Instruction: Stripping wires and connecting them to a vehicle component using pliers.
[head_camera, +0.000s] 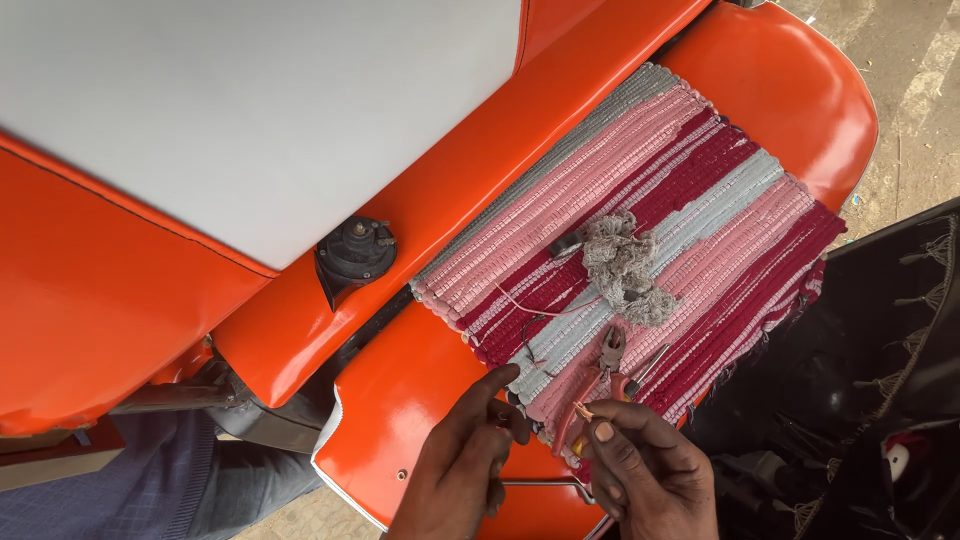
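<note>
While both hands work at the near edge of the striped woven mat (640, 220), the right hand (648, 475) pinches a thin wire with a bared copper tip (583, 409) between thumb and forefinger, its fingers closed on it. The left hand (462, 462) sits just beside it, fingers curled with the forefinger stretched toward the mat; I cannot tell whether it grips anything. On the mat, just beyond the wire tip, lie red-handled pliers (598, 375), and further in a tangle of grey frayed thread (625, 268). The mat covers an orange vinyl seat (790, 90). Left of the mat, a black round horn (355, 252) hangs under the orange backrest.
</note>
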